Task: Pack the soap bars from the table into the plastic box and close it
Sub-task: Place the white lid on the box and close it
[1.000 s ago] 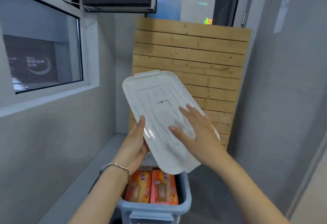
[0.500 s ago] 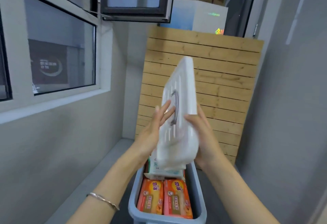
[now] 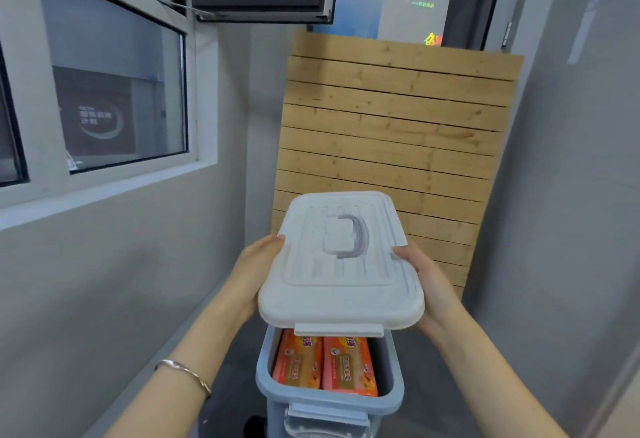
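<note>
Fingers of the left hand [image 3: 258, 264] curl around the left edge of the white lid [image 3: 341, 261], thumb tip resting on its top face, while the right hand [image 3: 427, 285] clamps the opposite edge the same way, most of its fingers hidden underneath. Gripping both long sides keeps the lid level and handle-up, which looks like the right way round for lowering it squarely onto the blue plastic box [image 3: 329, 399] directly below; it hangs clear above the rim, not yet touching. The lid is a rounded rectangle of matte, slightly translucent plastic, ribbed with shallow grooves, with a grey folding handle [image 3: 349, 236] lying flat at its centre and a latch tab [image 3: 338, 329] on the near edge. Two soap bars [image 3: 323, 365] in glossy orange and pink wrappers lie side by side inside the box (whatever sits further back is hidden by the lid). A clip at the box's near end [image 3: 325, 418] probably takes that tab once the lid is pressed home.
</note>
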`<state>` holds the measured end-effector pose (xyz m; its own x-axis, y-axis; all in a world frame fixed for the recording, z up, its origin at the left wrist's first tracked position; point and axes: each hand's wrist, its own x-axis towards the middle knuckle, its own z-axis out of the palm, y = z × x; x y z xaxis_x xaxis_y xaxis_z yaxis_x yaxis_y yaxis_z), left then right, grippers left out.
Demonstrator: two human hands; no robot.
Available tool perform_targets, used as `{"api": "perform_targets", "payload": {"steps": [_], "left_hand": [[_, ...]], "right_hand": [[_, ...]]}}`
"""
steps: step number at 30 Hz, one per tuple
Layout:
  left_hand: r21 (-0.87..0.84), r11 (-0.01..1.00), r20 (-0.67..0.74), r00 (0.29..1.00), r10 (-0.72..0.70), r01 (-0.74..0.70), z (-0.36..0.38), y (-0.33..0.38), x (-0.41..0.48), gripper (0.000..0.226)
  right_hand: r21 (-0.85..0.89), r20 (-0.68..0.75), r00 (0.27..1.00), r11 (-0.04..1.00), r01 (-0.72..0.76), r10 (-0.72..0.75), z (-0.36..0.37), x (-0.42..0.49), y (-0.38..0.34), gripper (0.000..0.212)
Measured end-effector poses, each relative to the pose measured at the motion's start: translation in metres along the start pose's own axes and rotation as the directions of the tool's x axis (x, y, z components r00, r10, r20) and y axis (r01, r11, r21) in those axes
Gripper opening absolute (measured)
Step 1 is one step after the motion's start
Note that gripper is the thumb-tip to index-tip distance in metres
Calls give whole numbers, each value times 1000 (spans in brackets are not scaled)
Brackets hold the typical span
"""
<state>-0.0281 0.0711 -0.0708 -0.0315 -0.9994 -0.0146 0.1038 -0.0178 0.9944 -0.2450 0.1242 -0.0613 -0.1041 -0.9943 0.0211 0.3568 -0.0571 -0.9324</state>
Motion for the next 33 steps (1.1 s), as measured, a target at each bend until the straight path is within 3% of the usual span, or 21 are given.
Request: {"api": "perform_targets", "payload": {"steps": [3,8,14,24,27,33], "left_hand": [[5,996,-6,996,-90,90,1,-22,4,25],[56,980,-10,981,-192,192,-3,-63,5,28],[45,973,-28,974,-223,224,-4,-85,4,31],[20,961,-3,961,-276,276,-7,-102,4,37],[-4,942,17,942,-335,335,-6,-101,4,26],[-51,909,10,911,-413,413,-7,-104,5,37]], "right_hand": [[-229,-69,997,973,-32,16,-11,2,17,34],[-353,-109,989,926,-135,102,-24,-1,54,31],[-279,-166,973,939,-202,160,-36,-4,88,46],[-143,-130,976,971,-194,176,-45,-15,103,33],[-136,-137,972,968,-212,193,-47,-11,102,33],[-163,-152,964,957,-241,217,-48,-8,101,34]]}}
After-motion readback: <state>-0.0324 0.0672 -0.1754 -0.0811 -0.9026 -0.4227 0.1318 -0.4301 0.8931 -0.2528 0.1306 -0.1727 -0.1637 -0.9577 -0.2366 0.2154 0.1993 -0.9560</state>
